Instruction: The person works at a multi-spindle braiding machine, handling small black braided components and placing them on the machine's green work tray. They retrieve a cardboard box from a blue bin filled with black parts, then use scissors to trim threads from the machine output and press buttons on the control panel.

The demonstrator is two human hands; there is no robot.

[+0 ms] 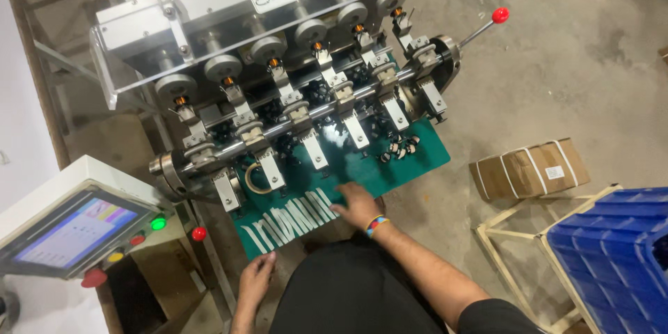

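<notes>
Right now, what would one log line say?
right hand: on row of white strips | left hand: at green metal tray edge | both open

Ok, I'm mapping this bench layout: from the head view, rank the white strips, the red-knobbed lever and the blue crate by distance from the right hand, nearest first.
1. White strips: on the green mat, just left of the right hand, at its fingertips.
2. Red-knobbed lever: far end of the machine, up and to the right.
3. Blue crate: on the floor at the far right edge.
</notes>
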